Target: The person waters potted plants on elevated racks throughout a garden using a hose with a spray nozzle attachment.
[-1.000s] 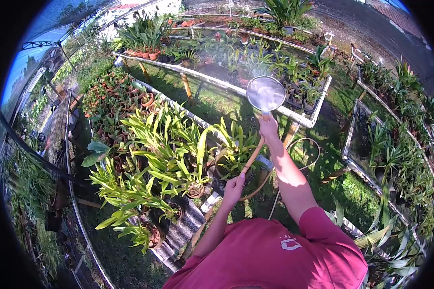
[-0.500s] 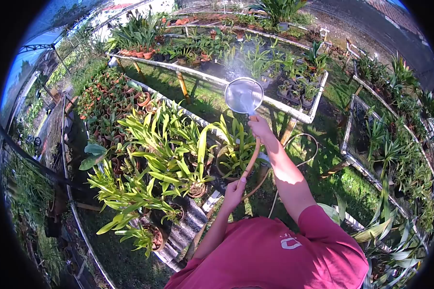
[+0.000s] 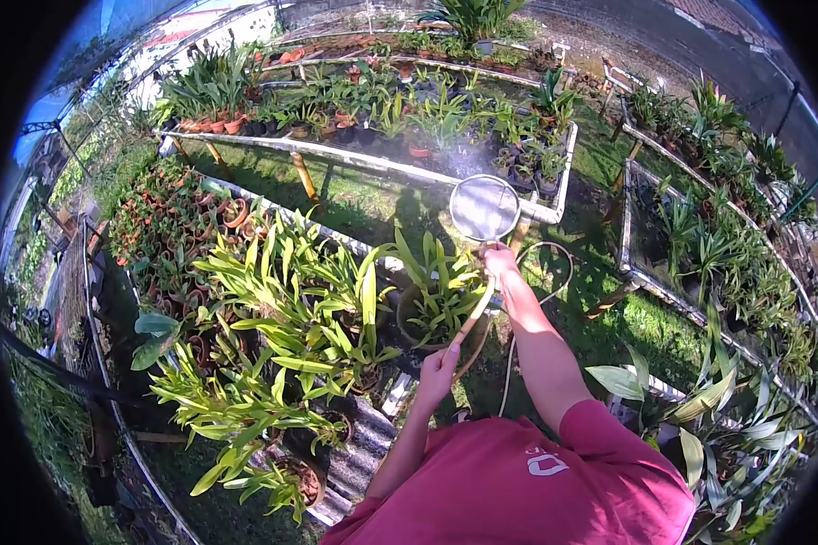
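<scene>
My right hand (image 3: 499, 262) is wrapped round the neck of a shower-type watering head (image 3: 484, 208), a wide round disc with a pale face. Fine water spray (image 3: 463, 159) leaves it toward the potted plants on the bench beyond. Lower down and to the left, my left hand (image 3: 440, 368) grips the tan hose (image 3: 474, 315) that runs up to the watering head. Close by on the left stands a potted plant (image 3: 436, 300) with long green leaves. The fingers' undersides are hidden in both hands.
Long-leaved potted plants (image 3: 282, 336) crowd the near left bench of corrugated sheet (image 3: 364, 445). A white-edged bench (image 3: 364, 163) with several pots crosses ahead. More planted benches (image 3: 682, 300) line the right. A loop of hose (image 3: 568, 272) hangs over the grass (image 3: 645, 327).
In the view, the watering head and my right hand have shifted right and down. The benches now appear further left, as the camera has turned. Spray still flows, and both grips are kept.
</scene>
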Motion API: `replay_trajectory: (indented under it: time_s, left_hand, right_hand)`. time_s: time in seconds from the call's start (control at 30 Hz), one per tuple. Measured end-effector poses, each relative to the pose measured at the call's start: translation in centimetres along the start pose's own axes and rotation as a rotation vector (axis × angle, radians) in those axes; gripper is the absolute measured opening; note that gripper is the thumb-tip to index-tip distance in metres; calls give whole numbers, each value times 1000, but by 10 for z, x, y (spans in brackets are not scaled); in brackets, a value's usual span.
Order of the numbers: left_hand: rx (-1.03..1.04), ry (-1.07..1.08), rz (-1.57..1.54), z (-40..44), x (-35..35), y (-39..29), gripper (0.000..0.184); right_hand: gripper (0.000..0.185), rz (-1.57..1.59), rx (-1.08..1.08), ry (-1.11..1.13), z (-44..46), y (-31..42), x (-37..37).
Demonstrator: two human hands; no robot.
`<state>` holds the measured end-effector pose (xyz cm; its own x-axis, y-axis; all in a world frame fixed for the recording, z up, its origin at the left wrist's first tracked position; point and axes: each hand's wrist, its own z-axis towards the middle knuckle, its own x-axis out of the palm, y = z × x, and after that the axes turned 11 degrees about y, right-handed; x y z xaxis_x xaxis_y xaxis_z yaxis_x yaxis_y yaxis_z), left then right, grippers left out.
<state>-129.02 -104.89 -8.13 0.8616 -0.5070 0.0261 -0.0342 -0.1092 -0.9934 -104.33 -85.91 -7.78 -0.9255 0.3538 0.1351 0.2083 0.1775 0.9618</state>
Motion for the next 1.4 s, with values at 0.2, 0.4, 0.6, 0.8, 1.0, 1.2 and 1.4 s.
replay_trajectory:
  time_s: [0.2, 0.4, 0.6, 0.8, 1.0, 1.2, 1.4]
  left_hand:
    - [29, 112, 83, 9, 2, 1, 49]
    - [38, 232, 129, 1, 14, -20, 48]
    - [41, 242, 143, -16, 32, -21, 48]
    - [25, 211, 239, -32, 49, -20, 49]
    - [-1, 270, 241, -56, 77, -23, 48]
    - [-9, 236, 258, -87, 91, -21, 46]
    - [-36, 135, 237, -117, 89, -30, 47]
  right_hand:
    - [27, -94, -6, -303, -38, 8, -43]
    - [16, 42, -13, -106, -53, -3, -85]
    - [14, 47, 41, 39, -81, 20, -82]
    - [25, 111, 7, -233, -101, -9, -118]
    - [16, 127, 27, -36, -140, 7, -135]
    - [13, 198, 16, 159, -152, 0, -132]
    - [11, 187, -16, 146, -159, 8, -94]
